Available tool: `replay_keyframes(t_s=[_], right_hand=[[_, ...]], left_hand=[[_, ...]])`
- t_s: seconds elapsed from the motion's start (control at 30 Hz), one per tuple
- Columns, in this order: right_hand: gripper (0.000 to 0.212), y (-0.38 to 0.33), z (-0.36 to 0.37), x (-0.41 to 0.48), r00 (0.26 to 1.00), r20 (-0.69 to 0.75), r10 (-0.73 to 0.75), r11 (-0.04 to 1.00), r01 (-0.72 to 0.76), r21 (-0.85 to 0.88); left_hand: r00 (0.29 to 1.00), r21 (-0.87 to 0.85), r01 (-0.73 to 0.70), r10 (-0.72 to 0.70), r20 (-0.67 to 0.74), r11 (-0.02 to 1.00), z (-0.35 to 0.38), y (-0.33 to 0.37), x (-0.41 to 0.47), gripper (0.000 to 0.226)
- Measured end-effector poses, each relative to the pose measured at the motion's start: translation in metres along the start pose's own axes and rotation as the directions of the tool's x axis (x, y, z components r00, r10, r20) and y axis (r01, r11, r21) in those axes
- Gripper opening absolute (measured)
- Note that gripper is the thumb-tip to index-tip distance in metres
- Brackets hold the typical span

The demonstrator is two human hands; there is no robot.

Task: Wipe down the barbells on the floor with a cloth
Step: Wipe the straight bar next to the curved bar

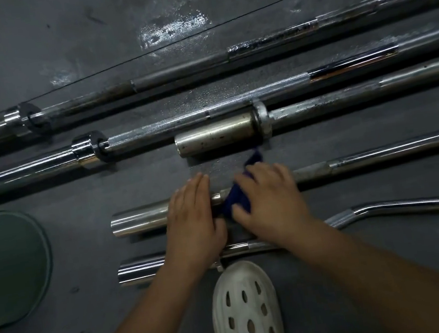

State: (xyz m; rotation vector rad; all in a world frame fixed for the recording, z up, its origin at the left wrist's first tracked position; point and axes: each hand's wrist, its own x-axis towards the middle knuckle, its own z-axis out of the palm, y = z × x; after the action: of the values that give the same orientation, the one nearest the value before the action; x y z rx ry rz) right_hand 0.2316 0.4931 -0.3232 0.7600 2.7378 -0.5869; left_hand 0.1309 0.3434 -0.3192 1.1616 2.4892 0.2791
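Several steel barbells lie side by side on the dark floor. Both hands are on the second barbell from the front (380, 156), by its shiny sleeve (138, 220). My left hand (191, 218) lies over the sleeve near the collar, fingers laid flat across it. My right hand (268, 201) grips a dark blue cloth (238, 201) wrapped around the shaft just right of the collar. A tail of the cloth sticks up behind the hand. The cloth hides the shaft beneath it.
A curl bar (415, 202) lies nearest me, partly under my forearms. Three more bars (216, 133) lie farther off. My white clog (247, 312) stands at the front, a green round object (4, 267) at the left. Wet patches (173, 28) shine on the floor behind.
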Motion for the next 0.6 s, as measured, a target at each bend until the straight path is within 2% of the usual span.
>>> replay_keyframes(t_s=[0.07,0.13,0.23,0.3,0.37,0.43,0.47,0.5,0.6], right_hand=[[0.052,-0.023,0.011,-0.003,0.989,0.038,-0.141,0.99,0.141,0.008],[0.05,-0.028,0.013,-0.001,0.965,0.004,-0.263,0.965,0.263,0.013],[0.045,0.001,0.0,-0.002,0.959,-0.04,-0.279,0.96,0.279,-0.011],[0.043,0.029,-0.006,-0.013,0.976,-0.095,-0.198,0.979,0.202,0.035],[0.046,0.061,-0.013,-0.025,0.981,-0.19,-0.03,0.994,0.049,0.099],[0.042,0.067,-0.015,-0.029,0.951,-0.252,0.178,0.973,-0.132,0.192],[0.039,0.054,-0.014,-0.026,0.936,-0.262,0.233,0.959,-0.177,0.22],[0.035,0.033,-0.01,-0.02,0.943,-0.264,0.203,0.966,-0.15,0.209],[0.029,-0.037,0.01,-0.007,0.975,-0.175,-0.134,0.972,0.163,0.167]], left_hand=[[1.0,-0.015,0.009,-0.009,-0.005,1.0,0.0,0.002,-0.002,0.074],[1.0,-0.019,-0.002,0.002,0.008,1.0,0.0,0.001,-0.005,0.073],[0.999,0.006,-0.024,0.024,0.021,1.0,-0.003,-0.003,-0.009,0.077],[0.999,0.011,-0.022,0.022,0.024,1.0,-0.005,-0.004,-0.01,0.08],[1.0,0.004,-0.015,0.015,0.02,1.0,-0.006,-0.003,-0.009,0.079],[1.0,-0.004,0.002,-0.002,0.009,1.0,-0.005,0.0,-0.007,0.078],[1.0,-0.005,0.012,-0.012,0.002,1.0,-0.005,0.003,-0.007,0.078],[1.0,-0.004,0.016,-0.016,-0.003,1.0,-0.003,0.006,-0.007,0.077],[1.0,-0.033,0.02,-0.021,-0.012,0.999,0.001,0.01,-0.007,0.074]])
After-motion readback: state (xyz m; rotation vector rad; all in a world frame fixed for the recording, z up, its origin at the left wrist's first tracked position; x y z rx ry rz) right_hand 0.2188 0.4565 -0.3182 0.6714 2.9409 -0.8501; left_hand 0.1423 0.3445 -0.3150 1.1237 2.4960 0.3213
